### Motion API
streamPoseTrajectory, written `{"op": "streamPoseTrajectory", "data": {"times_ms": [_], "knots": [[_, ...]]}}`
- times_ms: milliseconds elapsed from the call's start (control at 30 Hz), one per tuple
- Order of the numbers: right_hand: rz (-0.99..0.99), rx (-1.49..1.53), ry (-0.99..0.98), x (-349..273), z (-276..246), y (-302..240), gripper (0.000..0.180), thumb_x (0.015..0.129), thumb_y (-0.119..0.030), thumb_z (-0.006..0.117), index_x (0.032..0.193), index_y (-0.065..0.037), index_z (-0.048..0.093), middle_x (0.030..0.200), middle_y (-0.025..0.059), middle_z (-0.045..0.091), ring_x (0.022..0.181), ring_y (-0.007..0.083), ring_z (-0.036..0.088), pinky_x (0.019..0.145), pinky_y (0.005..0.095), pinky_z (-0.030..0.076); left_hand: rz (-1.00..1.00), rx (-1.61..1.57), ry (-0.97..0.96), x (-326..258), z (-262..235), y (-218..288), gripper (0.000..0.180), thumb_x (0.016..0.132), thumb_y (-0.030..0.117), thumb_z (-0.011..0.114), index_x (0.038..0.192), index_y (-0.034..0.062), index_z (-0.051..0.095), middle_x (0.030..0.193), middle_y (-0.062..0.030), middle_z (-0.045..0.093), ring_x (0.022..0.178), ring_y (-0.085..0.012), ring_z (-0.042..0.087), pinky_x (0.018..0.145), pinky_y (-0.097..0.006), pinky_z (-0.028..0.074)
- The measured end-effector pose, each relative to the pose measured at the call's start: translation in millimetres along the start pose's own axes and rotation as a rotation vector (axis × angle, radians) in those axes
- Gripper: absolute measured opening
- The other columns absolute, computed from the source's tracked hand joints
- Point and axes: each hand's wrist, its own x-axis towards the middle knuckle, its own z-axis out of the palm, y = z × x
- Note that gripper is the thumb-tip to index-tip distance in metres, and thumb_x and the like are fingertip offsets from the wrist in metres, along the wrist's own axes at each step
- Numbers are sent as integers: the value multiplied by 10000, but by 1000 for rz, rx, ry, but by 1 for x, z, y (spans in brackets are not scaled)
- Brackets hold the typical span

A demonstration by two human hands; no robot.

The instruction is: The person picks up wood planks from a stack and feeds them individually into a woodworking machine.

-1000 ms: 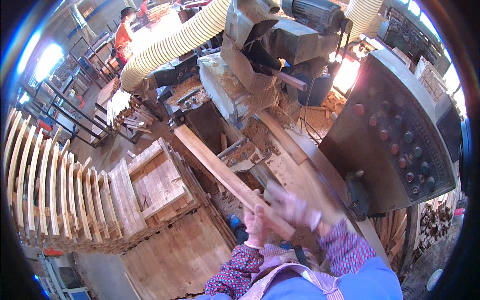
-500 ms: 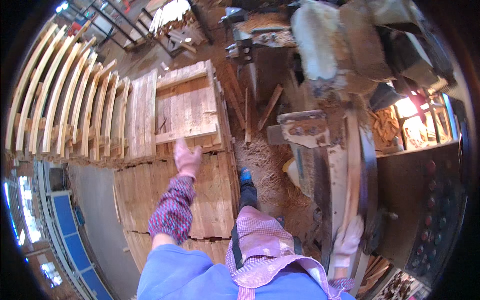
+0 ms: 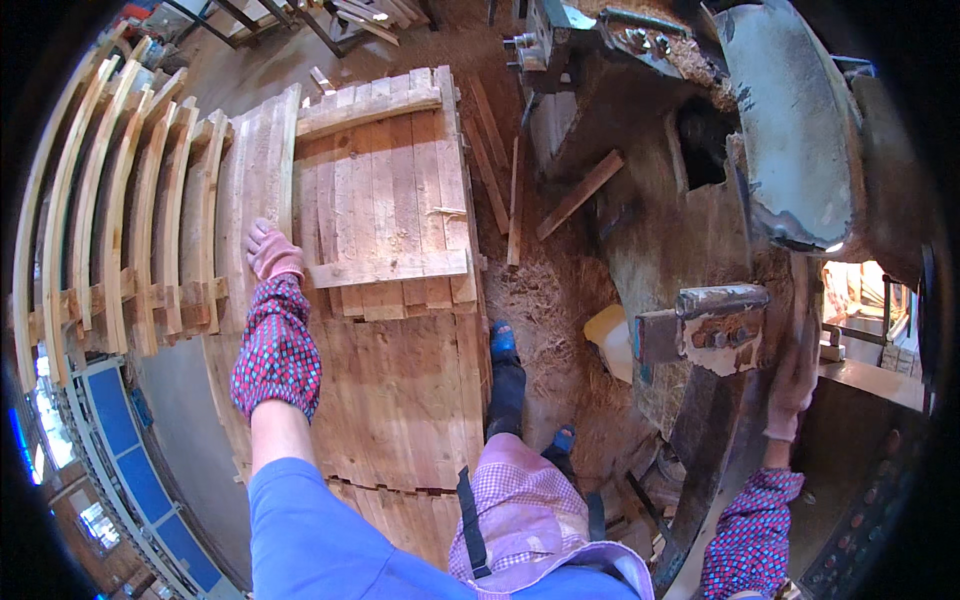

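My left hand (image 3: 272,250), in a pink glove, lies on light wooden strips (image 3: 250,180) at the left of the board stack, its fingers apart over the wood. Beside it, a pallet-like panel of boards with crosspieces (image 3: 390,268) rests on top of the stack. At the right, my gloved right hand (image 3: 793,390) stretches forward along the machine's bed, against the near part of a wooden strip (image 3: 800,290) that runs toward the large metal housing (image 3: 790,130). Its fingers are blurred, and I cannot tell how they close on the strip.
Spaced wooden strips (image 3: 115,200) lie across the stack's left side. Loose wood pieces (image 3: 580,195) and sawdust (image 3: 540,300) cover the floor between stack and machine. A metal block (image 3: 722,325) juts from the machine. A button panel (image 3: 860,520) is at lower right.
My left hand has moved left from the panel's near crosspiece onto the strips. My right hand has gone forward along the machine bed. The view has shifted with my body.
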Motion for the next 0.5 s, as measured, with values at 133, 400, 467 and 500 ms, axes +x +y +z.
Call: {"op": "streamPoseTrajectory", "data": {"times_ms": [133, 400, 467, 500], "knots": [[97, 472, 71, -56, -6, -79, 429, 985, -50, 486, 1398, 64, 465, 1430, 179, 511, 1342, 279, 468, 1120, 381, 367, 52, -733, -432, -44, -52, -9, 535, 763, 89, 659, 1256, -22, 484, 1096, -231, 621, 1041, -335, 623, 888, -473, 532], [198, 1161, -644, -133, -28, -232, 725, 889, -225, 703, 1468, 40, 358, 1442, 255, 462, 1286, 319, 524, 1049, 382, 443, 243, -2211, -935, -380, -144, 39, 485, 706, 77, 674, 1168, 12, 544, 964, -82, 637, 888, -211, 644, 846, -327, 547], [14, 1040, -606, -146, -53, -235, 851, 869, -279, 720, 1512, 34, 258, 1503, 277, 367, 1357, 356, 438, 1095, 390, 391, 284, -2267, -1020, -453, -143, 59, 556, 738, 147, 724, 1237, -1, 526, 1040, -99, 626, 979, -229, 636, 914, -353, 534], [19, 1037, -624, -151, -74, -234, 893, 857, -302, 724, 1521, 31, 229, 1521, 286, 329, 1391, 374, 390, 1120, 391, 360, 312, -2303, -1038, -493, -162, 65, 599, 788, 211, 754, 1289, 5, 500, 1093, -120, 620, 1022, -235, 634, 931, -367, 537]]}}
